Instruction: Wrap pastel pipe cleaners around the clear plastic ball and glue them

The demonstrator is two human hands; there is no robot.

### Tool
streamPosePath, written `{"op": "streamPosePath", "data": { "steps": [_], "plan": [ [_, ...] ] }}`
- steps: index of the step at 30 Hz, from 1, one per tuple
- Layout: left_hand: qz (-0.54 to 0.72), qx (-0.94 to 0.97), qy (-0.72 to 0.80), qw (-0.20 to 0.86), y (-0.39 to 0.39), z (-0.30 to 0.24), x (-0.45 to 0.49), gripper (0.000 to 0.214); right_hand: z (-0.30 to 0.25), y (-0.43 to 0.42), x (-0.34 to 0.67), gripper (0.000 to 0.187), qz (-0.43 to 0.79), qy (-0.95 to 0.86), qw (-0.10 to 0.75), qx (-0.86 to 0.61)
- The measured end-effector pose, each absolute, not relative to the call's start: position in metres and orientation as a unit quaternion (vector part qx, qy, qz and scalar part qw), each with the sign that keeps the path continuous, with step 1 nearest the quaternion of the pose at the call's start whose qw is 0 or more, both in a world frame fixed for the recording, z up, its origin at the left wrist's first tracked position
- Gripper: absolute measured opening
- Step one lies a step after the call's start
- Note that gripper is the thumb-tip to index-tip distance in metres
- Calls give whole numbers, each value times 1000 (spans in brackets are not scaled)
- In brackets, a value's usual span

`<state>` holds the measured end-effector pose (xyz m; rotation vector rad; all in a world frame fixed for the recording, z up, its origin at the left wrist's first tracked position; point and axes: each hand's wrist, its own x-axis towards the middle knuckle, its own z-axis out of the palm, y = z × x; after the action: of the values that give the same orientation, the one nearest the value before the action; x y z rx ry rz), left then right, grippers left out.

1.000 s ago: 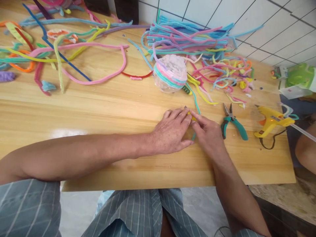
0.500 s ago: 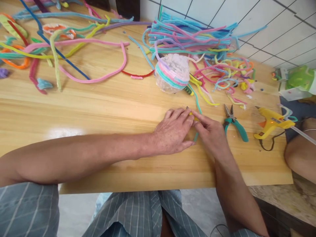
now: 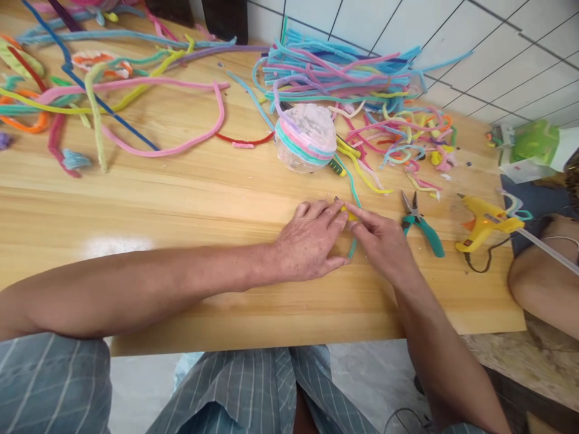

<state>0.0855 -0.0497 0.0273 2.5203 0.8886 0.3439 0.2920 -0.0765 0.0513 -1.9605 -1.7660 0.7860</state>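
Both hands rest together on the wooden table (image 3: 181, 199). My left hand (image 3: 312, 241) lies palm down with fingers bent, pressing a small yellow piece (image 3: 349, 212) at its fingertips. My right hand (image 3: 382, 241) pinches the same yellow piece from the right. A teal pipe cleaner (image 3: 353, 196) runs from under the hands up toward a clear ball wrapped in pastel pipe cleaners (image 3: 305, 137) a little beyond them.
Teal-handled pliers (image 3: 418, 224) and a yellow glue gun (image 3: 482, 224) lie right of my hands. Heaps of coloured pipe cleaners (image 3: 344, 75) cover the far side, long loose ones (image 3: 136, 90) the far left. Another person's arm (image 3: 543, 289) is at the right edge.
My hands stay joined on the yellow piece. The view has shifted slightly, and the other person's arm has come further into view at the right.
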Motion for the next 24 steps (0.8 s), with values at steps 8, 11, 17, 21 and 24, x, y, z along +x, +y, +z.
{"op": "streamPosePath", "data": {
  "steps": [8,11,17,21,24],
  "plan": [
    [130,909,340,203,-50,26,86,82,56,-61,297,44,309,-652,202,-662],
    [131,914,328,200,-51,25,85,77,56,-64,301,44,323,-646,194,-664],
    [127,916,330,187,-54,25,84,78,57,-64,306,50,313,-652,153,-673],
    [125,916,337,175,-56,25,84,77,58,-57,303,49,319,-667,158,-654],
    [127,917,337,171,-56,25,83,78,58,-57,301,48,317,-667,157,-655]
  ]
}}
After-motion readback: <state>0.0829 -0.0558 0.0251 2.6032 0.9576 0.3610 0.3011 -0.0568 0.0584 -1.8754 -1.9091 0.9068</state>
